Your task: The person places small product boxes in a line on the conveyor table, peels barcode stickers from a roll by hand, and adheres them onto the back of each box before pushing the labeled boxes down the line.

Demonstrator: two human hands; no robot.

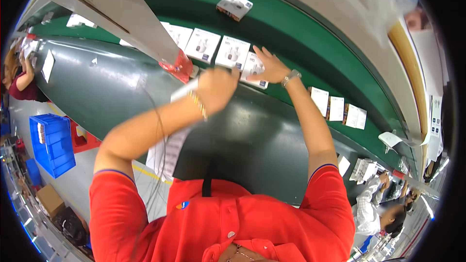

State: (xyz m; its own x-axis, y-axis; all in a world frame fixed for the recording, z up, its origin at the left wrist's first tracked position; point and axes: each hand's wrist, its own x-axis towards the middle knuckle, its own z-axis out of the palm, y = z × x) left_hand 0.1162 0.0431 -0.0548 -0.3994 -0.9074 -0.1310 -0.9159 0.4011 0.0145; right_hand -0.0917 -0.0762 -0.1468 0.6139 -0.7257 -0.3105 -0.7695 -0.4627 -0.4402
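Several white printed boxes lie in a row along the green conveyor belt. My right hand (273, 67) has its fingers spread over the right edge of the end box (253, 70), which they touch. A second white box (232, 52) lies directly left of that one. In front of it is my left hand (217, 89), smeared by motion. One of its fingertips reaches the lower edge of these boxes; the other fingers look curled and are mostly hidden, so whether anything is in them does not show. Further left is another box (202, 45).
A pale metal post (116, 9) with red wrapping (178, 66) rises left of my hands. One box (234, 6) sits farther back; several smaller ones (319, 101) line the belt at right. Printed sheets (170, 153) hang near my left arm. A blue crate (53, 143) and co-workers are beyond.
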